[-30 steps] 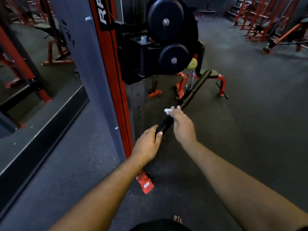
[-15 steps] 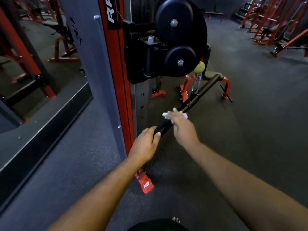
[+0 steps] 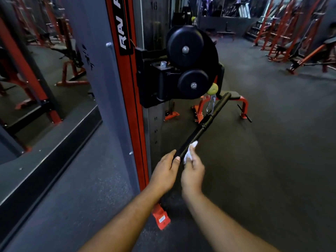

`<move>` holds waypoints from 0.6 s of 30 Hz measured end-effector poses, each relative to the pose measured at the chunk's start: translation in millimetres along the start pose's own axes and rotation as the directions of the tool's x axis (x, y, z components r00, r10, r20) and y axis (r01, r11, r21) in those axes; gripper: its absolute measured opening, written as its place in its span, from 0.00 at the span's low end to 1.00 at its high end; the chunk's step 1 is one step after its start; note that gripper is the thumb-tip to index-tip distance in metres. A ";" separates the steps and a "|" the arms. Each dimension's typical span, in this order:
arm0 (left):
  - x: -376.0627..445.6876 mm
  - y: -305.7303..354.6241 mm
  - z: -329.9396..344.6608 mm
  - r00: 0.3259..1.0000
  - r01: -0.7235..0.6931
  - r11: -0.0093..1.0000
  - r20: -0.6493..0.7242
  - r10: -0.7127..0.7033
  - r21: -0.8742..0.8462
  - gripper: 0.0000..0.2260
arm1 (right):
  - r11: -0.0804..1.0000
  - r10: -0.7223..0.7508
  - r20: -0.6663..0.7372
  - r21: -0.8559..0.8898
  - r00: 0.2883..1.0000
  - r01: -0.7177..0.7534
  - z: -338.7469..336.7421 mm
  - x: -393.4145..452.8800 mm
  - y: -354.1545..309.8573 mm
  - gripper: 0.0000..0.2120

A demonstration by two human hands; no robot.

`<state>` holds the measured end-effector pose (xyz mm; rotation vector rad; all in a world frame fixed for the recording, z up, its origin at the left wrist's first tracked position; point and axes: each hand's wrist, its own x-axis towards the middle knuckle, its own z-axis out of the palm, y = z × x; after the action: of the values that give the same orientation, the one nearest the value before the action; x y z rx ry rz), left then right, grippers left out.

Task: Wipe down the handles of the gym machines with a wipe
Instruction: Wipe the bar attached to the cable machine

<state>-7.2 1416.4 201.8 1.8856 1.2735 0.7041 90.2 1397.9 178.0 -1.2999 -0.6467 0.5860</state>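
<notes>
A black straight bar handle (image 3: 203, 127) hangs from a metal clip (image 3: 211, 106) under the cable machine's pulley block (image 3: 189, 64), slanting from upper right down toward me. My left hand (image 3: 164, 172) grips its near end. Right beside it, my right hand (image 3: 192, 172) holds a crumpled white wipe (image 3: 190, 151) against the bar's right side, just above my left fingers. The part of the bar under my left hand is hidden.
The red and grey upright (image 3: 127, 99) of the machine stands at left, its red foot (image 3: 161, 217) near my arms. A mirror (image 3: 36, 70) lines the left wall. A red bench (image 3: 234, 104) sits behind the bar; more red racks (image 3: 291, 33) stand far right on dark floor.
My right hand with the wipe has slid down the bar toward me and now sits next to my left hand. My left hand keeps its grip on the bar's end.
</notes>
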 end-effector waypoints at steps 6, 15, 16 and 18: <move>1.7 -6.6 -8.1 0.998 0.040 0.999 0.054 -0.039 -0.028 0.24 | 0.850 0.368 0.083 0.374 0.926 -0.371 2.7 -30.2 4.4 0.18; 5.5 6.3 -1.3 0.996 0.004 0.995 0.087 -0.013 0.105 0.24 | 0.789 0.505 0.027 0.391 0.863 -0.474 6.2 -6.6 -14.6 0.15; 8.0 3.8 -2.2 0.996 0.007 0.990 0.090 -0.020 0.144 0.24 | 0.774 0.515 0.096 0.376 0.852 -0.510 1.4 -17.5 -15.6 0.14; 11.9 0.2 -4.3 0.996 -0.004 0.967 0.091 -0.020 0.253 0.24 | 0.794 0.514 0.188 0.265 0.837 -0.547 -10.6 -23.6 -9.0 0.14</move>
<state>-6.2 1428.7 204.9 2.0902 1.3620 0.4595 81.8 1372.2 182.9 -1.1513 -0.2423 1.1825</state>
